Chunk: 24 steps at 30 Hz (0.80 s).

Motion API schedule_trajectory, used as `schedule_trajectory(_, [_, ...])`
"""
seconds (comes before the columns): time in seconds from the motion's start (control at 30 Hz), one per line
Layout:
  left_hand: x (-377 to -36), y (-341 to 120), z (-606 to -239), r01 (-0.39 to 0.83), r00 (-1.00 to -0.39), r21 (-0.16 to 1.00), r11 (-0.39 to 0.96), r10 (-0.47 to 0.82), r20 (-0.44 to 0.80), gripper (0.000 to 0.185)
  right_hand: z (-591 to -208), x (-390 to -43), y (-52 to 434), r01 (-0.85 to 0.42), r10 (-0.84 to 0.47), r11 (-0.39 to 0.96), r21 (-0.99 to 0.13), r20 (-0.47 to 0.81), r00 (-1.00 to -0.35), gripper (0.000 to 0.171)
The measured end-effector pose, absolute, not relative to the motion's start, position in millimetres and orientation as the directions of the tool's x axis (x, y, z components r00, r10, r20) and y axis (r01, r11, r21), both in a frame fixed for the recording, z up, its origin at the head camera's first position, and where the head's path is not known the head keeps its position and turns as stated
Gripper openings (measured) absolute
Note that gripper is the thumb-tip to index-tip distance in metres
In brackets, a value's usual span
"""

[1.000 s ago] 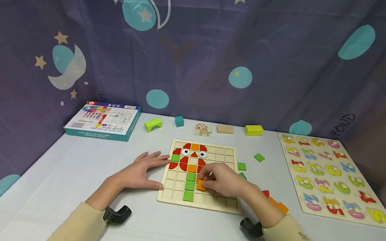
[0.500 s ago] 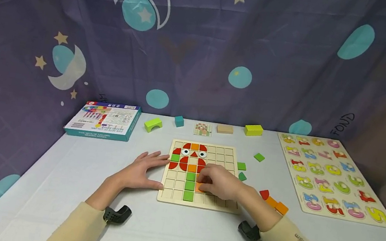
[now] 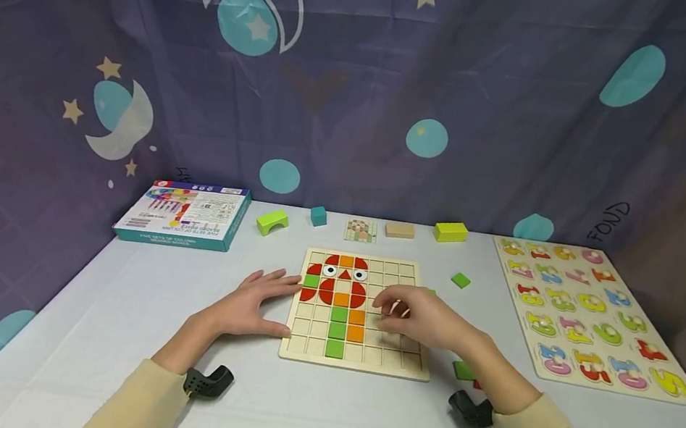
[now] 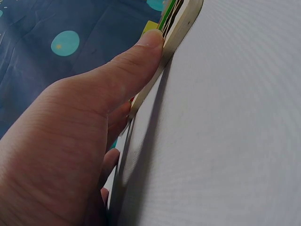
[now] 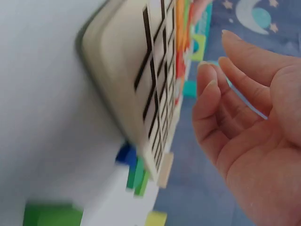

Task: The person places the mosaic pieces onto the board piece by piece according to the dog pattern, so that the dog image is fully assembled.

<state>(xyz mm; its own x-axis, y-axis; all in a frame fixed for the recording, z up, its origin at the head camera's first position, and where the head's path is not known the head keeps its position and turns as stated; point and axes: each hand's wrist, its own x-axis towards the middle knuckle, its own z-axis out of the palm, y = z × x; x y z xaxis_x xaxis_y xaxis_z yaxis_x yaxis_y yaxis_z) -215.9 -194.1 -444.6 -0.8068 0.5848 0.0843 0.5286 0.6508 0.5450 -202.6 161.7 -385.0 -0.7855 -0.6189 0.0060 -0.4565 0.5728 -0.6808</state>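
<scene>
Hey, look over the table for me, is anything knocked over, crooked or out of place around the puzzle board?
Nothing stands out. The puzzle board lies flat and square, its coloured tiles seated in their cells. The left hand rests at its left edge; the right hand hovers empty over its right side. Loose tiles, like the green tile, lie flat beside it.

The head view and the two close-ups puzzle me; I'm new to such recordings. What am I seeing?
A person wears three cameras: one on the head looking down, one on each wrist. On the table lies a wooden grid board with coloured tiles making a figure. The left hand rests flat at the board's left edge, thumb against its side in the left wrist view. The right hand hovers over the board, loosely curled, holding nothing. Nearby: a number puzzle, a boxed set and loose blocks.
</scene>
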Motion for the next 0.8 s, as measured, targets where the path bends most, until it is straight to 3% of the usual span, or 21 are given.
schedule_trajectory(0.4, [-213.9, -194.3, -442.7, 0.536, -0.803, 0.548, 0.642, 0.589, 0.095, 0.082, -380.1, -189.6, 226.9, -0.427, -0.563, 0.61, -0.668, 0.013, -0.826, 0.027])
schedule_trajectory(0.8, [-214.0, -192.8, -442.2, 0.542, -0.799, 0.536, 0.647, 0.594, 0.093, 0.082, -387.4, -171.5, 275.6, -0.274, -0.429, 0.709, -0.65, -0.089, -0.899, 0.024])
